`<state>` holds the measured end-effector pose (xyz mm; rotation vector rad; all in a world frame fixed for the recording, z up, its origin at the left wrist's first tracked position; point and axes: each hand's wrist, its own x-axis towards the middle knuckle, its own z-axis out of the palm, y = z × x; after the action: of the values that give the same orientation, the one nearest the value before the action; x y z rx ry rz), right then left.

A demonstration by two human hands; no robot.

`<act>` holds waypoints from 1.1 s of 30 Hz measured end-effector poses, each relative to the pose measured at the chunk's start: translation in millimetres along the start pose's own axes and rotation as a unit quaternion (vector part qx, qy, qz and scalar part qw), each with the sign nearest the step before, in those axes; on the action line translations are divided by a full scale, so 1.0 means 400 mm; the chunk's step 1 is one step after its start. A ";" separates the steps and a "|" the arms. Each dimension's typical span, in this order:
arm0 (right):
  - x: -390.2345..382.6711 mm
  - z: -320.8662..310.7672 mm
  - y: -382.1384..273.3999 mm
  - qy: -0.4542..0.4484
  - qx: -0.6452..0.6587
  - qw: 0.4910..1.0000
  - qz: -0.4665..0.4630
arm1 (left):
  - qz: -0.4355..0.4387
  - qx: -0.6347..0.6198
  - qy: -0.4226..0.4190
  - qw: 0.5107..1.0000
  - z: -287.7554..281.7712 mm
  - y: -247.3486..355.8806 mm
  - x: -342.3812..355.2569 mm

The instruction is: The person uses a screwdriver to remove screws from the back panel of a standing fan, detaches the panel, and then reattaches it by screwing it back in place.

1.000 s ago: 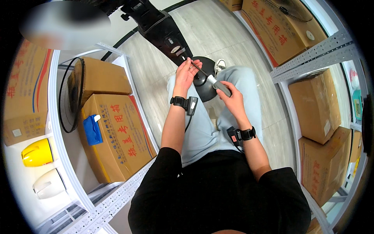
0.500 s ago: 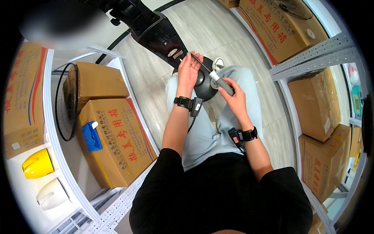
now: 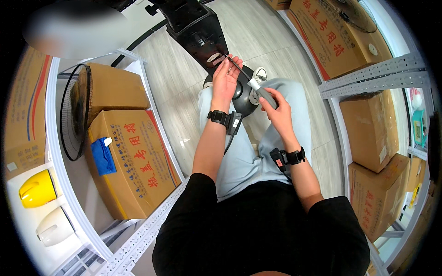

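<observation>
My right hand (image 3: pixel 279 115) is closed around the grey handle of a screwdriver (image 3: pixel 265 97) with a white collar and a thin dark shaft. The shaft slants up and left to a black fan's column (image 3: pixel 201 39). Palm up, my left hand (image 3: pixel 224 87) has its thumb and fingertips closed about the shaft's far end, beside the column's lower part. The screwdriver's tip and whatever it touches are too small to make out. Below the hands, the fan's round black base (image 3: pixel 246 106) stands between my feet.
White shelves flank me on both sides. Cartons (image 3: pixel 138 165) fill the left shelf, with a round fan grille (image 3: pixel 73 112), a blue pouch (image 3: pixel 103 156), a yellow cover (image 3: pixel 37 188) and a white cover (image 3: pixel 55 227). More cartons (image 3: pixel 368 131) stand at right. Pale floor (image 3: pixel 179 117) lies between.
The fan's column has shifted right in the picture, and both hands slightly right with the screwdriver. The view has turned a little. Both hands keep their hold.
</observation>
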<state>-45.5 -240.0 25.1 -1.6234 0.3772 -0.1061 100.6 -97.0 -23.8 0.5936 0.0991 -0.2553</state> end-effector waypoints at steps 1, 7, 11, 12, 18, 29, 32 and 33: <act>0.000 0.001 -0.001 -0.002 0.005 1.000 0.001 | 0.001 -0.003 0.001 1.000 0.001 -0.001 0.000; 0.004 0.015 -0.003 -0.003 0.021 1.000 -0.001 | 0.004 0.000 0.000 1.000 -0.002 -0.001 0.003; 0.010 0.020 -0.005 -0.005 0.041 0.999 0.024 | -0.003 0.002 -0.005 1.000 -0.005 -0.002 0.003; 0.013 0.021 -0.004 -0.008 0.041 0.999 0.025 | -0.005 0.004 -0.007 1.000 -0.005 -0.003 0.004; 0.031 0.041 -0.016 -0.018 0.070 0.997 0.038 | -0.025 0.005 -0.047 0.999 -0.034 -0.011 0.013; 0.050 0.038 -0.025 -0.089 0.196 0.966 0.144 | -0.057 0.030 -0.099 0.993 -0.034 -0.001 0.008; 0.035 0.060 0.002 0.016 0.021 0.999 -0.047 | -0.051 0.037 -0.075 0.995 -0.030 -0.013 0.012; 0.034 0.061 0.007 0.021 0.010 0.999 -0.048 | -0.048 0.039 -0.068 0.996 -0.028 -0.016 0.013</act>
<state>-26.2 -221.1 17.8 -1.6214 0.3297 -0.2172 103.6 -97.0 -37.4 0.6481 -0.0135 -0.3937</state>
